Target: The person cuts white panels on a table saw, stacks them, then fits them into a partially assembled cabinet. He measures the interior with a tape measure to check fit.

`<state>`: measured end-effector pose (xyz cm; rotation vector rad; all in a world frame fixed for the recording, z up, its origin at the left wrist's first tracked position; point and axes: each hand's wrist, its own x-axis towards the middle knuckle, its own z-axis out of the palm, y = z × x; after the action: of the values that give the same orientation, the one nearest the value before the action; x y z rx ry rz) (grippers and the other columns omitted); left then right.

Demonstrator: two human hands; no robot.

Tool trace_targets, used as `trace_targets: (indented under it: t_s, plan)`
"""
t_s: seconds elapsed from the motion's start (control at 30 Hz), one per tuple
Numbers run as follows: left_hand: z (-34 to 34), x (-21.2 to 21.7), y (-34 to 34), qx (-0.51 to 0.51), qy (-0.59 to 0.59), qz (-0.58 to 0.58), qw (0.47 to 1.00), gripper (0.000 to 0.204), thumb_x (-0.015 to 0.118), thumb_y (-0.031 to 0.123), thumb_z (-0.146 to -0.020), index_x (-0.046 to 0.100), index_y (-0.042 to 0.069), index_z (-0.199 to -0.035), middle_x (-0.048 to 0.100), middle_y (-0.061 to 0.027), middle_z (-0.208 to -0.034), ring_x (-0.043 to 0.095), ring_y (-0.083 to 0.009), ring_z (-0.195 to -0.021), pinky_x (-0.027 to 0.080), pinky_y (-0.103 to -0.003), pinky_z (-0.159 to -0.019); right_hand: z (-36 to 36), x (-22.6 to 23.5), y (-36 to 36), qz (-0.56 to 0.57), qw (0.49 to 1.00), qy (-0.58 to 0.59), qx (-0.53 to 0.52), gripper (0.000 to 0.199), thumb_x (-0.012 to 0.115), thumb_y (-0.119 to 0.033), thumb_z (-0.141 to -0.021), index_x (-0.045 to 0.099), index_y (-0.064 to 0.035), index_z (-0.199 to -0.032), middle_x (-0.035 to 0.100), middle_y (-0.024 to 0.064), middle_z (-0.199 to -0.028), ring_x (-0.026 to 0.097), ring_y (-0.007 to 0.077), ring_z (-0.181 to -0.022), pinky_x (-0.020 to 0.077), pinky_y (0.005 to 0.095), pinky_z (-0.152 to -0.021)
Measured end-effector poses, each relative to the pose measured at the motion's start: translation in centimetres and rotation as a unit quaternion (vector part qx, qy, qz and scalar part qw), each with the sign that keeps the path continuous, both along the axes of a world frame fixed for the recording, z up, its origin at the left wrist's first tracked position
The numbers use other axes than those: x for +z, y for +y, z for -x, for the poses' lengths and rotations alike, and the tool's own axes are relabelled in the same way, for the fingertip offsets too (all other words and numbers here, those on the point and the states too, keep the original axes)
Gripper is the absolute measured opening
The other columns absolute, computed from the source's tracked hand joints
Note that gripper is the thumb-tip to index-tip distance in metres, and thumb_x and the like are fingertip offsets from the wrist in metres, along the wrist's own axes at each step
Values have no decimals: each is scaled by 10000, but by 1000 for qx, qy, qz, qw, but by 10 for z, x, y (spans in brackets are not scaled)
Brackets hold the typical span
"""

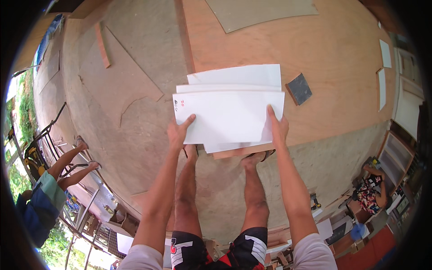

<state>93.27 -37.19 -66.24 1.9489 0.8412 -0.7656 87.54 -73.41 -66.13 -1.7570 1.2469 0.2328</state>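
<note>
A white rectangular board [229, 119] is held out flat in front of me, with small handwritten marks near its left edge. My left hand [179, 131] grips its left side, thumb on top and the other fingers hidden beneath. On the right side, my right hand [278, 129] grips it the same way. Under this board show the edges of more white boards [236, 74], fanned out past its far and near edges. Whether my fingers hold all of them or only the upper ones, I cannot tell. Brown wood [243, 152] peeks out below the near edge.
A large plywood sheet [337, 49] spans the far right, bearing a dark square piece [299, 89]. A thin sheet [121, 72] and a wood strip [102, 45] lie on the concrete floor at left. Other people are at far left [47, 193] and right [371, 193]. A drill [315, 202] lies right.
</note>
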Motion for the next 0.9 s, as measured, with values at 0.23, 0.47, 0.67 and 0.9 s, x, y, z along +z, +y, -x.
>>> trace_targets:
  t_s: [0.23, 0.47, 0.67, 0.9]
  plan:
    - [-140, 17, 6, -58, -121, 5, 991, 785, 842, 594, -815, 725, -67, -1223, 777, -209, -1096, 757, -291, -978, 567, -395, -877, -167, 12, -11, 81, 989, -28, 120, 959, 739, -811, -760, 741, 17, -1244, 747, 210, -1237, 690, 366, -1181, 512, 432, -1021]
    - [-247, -23, 1, -95, -119, -8, 988, 806, 814, 567, -854, 663, -75, -1317, 749, -232, -1184, 740, -310, -1061, 555, -421, -932, -269, -24, -37, 74, 971, -17, 227, 1112, 761, -800, -740, 569, 62, -1416, 723, 232, -1226, 688, 387, -1172, 547, 427, -1000]
    - [-246, -110, -5, -148, -228, -136, 953, 710, 848, 419, -852, 629, -29, -1358, 708, -214, -1304, 666, -368, -1228, 523, -454, -1016, -271, -90, -5, 209, 913, 44, 347, 1266, 782, -670, -809, 169, 77, -1628, 203, 210, -1711, 263, 317, -1565, 316, 635, -1176]
    - [-249, -89, -11, -128, -141, -84, 978, 682, 856, 388, -852, 642, -49, -1329, 718, -223, -1273, 681, -343, -1195, 523, -440, -1002, -269, -78, -36, 114, 957, -52, 261, 1126, 785, -654, -826, 352, 81, -1560, 415, 269, -1585, 495, 385, -1420, 462, 464, -1138]
